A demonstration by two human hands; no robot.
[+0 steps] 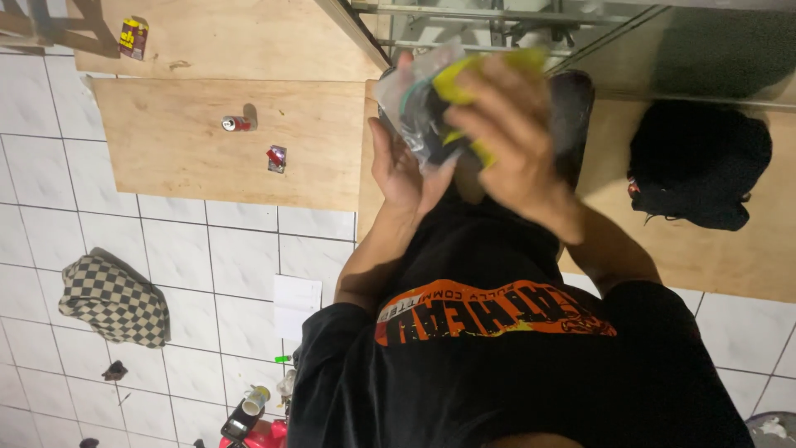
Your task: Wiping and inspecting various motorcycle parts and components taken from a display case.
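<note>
Both my hands are raised in front of my black shirt with an orange print, and they hold a clear plastic bag [420, 104] with yellow and dark contents. My left hand [402, 172] cups the bag from below and the left, palm toward me. My right hand [510, 141] covers the bag from the right, its back toward the camera and its fingers blurred. A dark oval object [574, 112] lies on the plywood behind the hands, partly hidden by them.
Plywood boards [191, 174] lie on the white tiled floor. On them are a red can [236, 124], a small red item [276, 158] and a small red-yellow box [133, 37]. A black bundle [696, 170] sits at right, a checkered cloth [116, 300] at left, and white paper [296, 305] near my elbow.
</note>
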